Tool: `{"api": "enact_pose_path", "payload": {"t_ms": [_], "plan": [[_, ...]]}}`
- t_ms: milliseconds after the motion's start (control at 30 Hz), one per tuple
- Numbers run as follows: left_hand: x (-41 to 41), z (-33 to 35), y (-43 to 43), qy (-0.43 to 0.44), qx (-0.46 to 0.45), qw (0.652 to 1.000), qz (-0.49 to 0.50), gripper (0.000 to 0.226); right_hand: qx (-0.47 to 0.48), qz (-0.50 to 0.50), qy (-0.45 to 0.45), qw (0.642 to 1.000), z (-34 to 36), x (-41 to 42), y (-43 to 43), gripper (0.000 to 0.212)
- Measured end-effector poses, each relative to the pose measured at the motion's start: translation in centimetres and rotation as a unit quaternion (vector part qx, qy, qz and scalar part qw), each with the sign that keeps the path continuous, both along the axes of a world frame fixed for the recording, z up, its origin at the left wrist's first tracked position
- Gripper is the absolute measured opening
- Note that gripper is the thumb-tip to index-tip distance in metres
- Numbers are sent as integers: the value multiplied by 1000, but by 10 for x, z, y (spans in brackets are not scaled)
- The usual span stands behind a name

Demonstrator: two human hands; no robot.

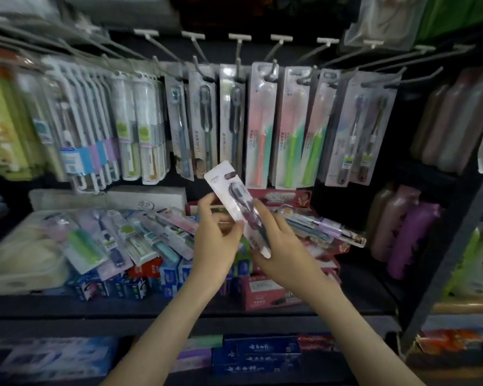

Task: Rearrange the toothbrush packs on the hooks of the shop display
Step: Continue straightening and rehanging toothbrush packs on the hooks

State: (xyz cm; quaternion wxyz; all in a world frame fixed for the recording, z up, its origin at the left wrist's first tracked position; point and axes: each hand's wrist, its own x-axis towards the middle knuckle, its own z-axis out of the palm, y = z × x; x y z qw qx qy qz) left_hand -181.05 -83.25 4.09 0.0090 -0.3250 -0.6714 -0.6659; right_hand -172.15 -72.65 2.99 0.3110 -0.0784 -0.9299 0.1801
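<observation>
A white toothbrush pack [229, 196] with a dark brush is tilted in front of the display, its hang hole up and to the left. My left hand [216, 240] pinches its left edge near the middle. My right hand [276, 246] grips its lower part from the right, fingers curled over the blister. Above hang rows of toothbrush packs [262, 121] on metal hooks [239, 65]. More loose packs [129, 235] lie piled on the shelf below the hooks, to the left of my hands.
Toothpaste boxes [151, 280] fill the shelf under the loose packs, with red boxes [265, 293] near my right wrist. Bottles [410, 229] stand at the right. A lower shelf holds blue boxes [260, 355]. Several hooks at the upper right carry nothing.
</observation>
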Motion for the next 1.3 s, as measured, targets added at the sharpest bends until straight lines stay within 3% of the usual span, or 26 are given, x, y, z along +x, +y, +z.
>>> {"api": "enact_pose_path", "payload": {"t_ms": [233,333,567,733,900,1067,1200,1300], "plan": [[-46,31,-39,80,-73,989,101,58,148,-7,48,988,51,-70,-9,86],[-62,46,-46,140,-121,969,165,67,168,-32,73,983,75,-90,-6,88],[-83,71,-39,202,-150,946,203,68,180,-88,114,973,106,-120,-3,83],[-92,69,-35,214,-145,944,204,67,113,-128,111,979,103,-136,-5,83],[-97,47,-36,221,-193,940,176,63,85,-82,98,988,93,-142,-4,81],[-79,9,-23,235,-271,925,128,56,113,-59,40,991,39,-107,15,60],[-56,-19,2,274,-315,906,73,49,92,-137,-3,986,-4,-64,59,47],[-39,-32,21,293,-333,895,39,47,61,-245,-84,964,-17,-33,99,58]]}}
